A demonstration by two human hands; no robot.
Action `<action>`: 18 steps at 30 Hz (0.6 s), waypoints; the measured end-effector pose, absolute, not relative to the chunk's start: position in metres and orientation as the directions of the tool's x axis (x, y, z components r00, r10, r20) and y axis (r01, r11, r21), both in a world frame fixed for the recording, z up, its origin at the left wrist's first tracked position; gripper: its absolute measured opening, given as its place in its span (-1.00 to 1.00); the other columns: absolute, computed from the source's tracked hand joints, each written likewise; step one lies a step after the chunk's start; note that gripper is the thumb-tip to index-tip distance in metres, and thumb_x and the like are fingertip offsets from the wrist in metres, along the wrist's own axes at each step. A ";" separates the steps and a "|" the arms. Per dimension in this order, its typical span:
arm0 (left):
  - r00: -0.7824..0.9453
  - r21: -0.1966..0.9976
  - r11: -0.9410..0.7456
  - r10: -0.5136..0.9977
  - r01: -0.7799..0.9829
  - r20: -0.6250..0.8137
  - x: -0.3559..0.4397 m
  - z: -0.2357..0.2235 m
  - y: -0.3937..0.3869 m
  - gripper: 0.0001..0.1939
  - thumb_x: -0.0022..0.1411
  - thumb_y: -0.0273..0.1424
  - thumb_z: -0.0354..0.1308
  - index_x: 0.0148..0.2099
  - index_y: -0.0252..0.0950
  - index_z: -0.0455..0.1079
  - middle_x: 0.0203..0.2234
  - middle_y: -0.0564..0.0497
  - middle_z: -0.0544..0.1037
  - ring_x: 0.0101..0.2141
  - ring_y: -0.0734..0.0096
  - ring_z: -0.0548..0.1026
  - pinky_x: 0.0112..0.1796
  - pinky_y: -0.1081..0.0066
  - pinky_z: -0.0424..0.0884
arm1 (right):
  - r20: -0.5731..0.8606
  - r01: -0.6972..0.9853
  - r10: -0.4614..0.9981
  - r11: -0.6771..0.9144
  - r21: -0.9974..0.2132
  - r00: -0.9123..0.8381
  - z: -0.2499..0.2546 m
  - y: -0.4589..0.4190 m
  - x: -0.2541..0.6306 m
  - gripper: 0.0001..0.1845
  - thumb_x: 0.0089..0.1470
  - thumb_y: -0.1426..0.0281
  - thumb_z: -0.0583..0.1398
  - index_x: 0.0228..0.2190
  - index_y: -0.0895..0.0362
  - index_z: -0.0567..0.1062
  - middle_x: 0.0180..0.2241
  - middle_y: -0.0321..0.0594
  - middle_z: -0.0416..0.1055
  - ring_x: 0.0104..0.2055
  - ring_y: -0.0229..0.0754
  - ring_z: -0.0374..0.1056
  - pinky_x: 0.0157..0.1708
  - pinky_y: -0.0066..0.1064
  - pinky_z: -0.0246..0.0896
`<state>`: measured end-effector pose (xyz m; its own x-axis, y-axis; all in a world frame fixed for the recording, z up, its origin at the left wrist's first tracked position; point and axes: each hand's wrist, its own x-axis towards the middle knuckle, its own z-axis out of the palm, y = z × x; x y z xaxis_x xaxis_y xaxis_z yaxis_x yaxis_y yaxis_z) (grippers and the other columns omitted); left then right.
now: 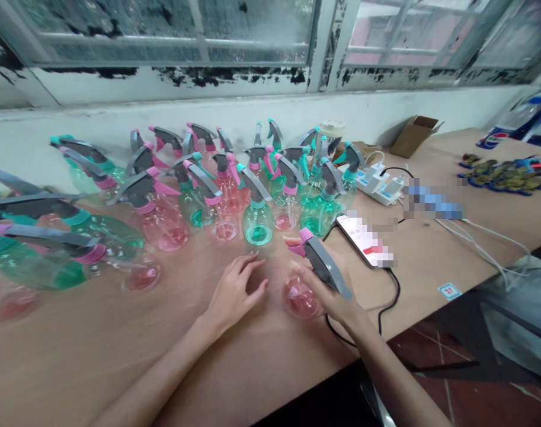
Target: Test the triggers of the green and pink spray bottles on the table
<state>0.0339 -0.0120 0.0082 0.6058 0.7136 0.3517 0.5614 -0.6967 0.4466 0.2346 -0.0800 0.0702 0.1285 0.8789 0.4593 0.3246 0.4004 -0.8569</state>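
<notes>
A pink spray bottle (299, 299) with a grey and pink trigger head stands near the front of the wooden table. Around its upper part wraps my right hand (332, 290), thumb on the near side below the grey head; some of the fingers are hidden behind the bottle. To the left, my left hand (239, 290) rests low over the tabletop, fingers apart and holding nothing. Just beyond it is a green spray bottle (258, 222). Beside that one stand a clear pink bottle (224, 222) and another pink bottle (163, 225), among several more pink and green ones.
A phone (363, 240) on a black cable lies right of my right hand. Behind it are a white power strip (379, 184) with chargers, a cardboard box (415, 136) and a Pepsi bottle (496, 135). A windowed wall (252, 107) borders the table's back.
</notes>
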 end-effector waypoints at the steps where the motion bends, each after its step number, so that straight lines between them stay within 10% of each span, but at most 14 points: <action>1: 0.613 0.491 -0.706 0.699 0.511 0.367 0.034 0.010 -0.016 -0.68 0.30 -0.29 0.06 0.05 -0.27 0.32 0.02 -0.17 0.43 0.04 0.11 0.40 0.05 0.06 0.34 | 0.476 0.333 0.870 0.414 -0.847 0.128 0.070 -0.079 0.234 -0.67 0.09 0.33 0.25 -0.08 0.06 0.43 -0.19 -0.22 0.49 -0.15 -0.15 0.44 -0.15 -0.32 0.36; 10: 0.569 0.809 -0.497 0.781 0.314 0.259 0.047 0.016 -0.056 -0.23 0.03 -0.19 0.33 0.21 -0.22 0.08 0.03 -0.19 0.39 -0.01 0.02 0.44 -0.04 0.01 0.42 | 0.491 0.273 0.853 0.437 -0.857 0.176 0.077 -0.068 0.192 -0.58 0.01 0.23 0.30 -0.10 0.09 0.41 -0.28 -0.26 0.48 -0.45 -0.26 0.39 -0.37 -0.36 0.35; 18: 0.271 0.795 -0.367 0.926 0.482 0.263 -0.003 0.021 -0.051 -0.35 0.00 -0.14 0.33 0.11 -0.16 0.23 -0.08 -0.12 0.51 -0.09 -0.02 0.51 -0.09 -0.01 0.44 | 0.602 0.309 0.799 0.571 -0.761 0.007 0.079 -0.052 0.158 -0.15 -0.12 0.02 0.33 0.14 0.05 0.23 0.16 -0.04 0.29 0.22 -0.03 0.20 0.20 -0.11 0.10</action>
